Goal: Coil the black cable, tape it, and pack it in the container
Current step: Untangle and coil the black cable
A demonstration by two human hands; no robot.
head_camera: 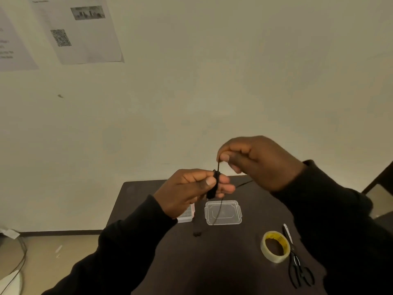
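My left hand (pixel 187 189) pinches a small bundle of the black cable (pixel 213 186) between thumb and fingers, held above the table. My right hand (pixel 259 161) is higher and to the right, pinching a strand of the same cable that rises from the bundle. A loose tail hangs down over the clear lid (pixel 223 212). The clear container (pixel 187 215) sits on the table, mostly hidden behind my left hand. A roll of tape (pixel 275 245) with a yellow core lies at the right front.
Black scissors (pixel 296 260) lie just right of the tape. The dark table (pixel 136 192) is small, with a wall close behind it. A small dark scrap (pixel 197 234) lies near the table's middle. Papers hang on the wall at upper left.
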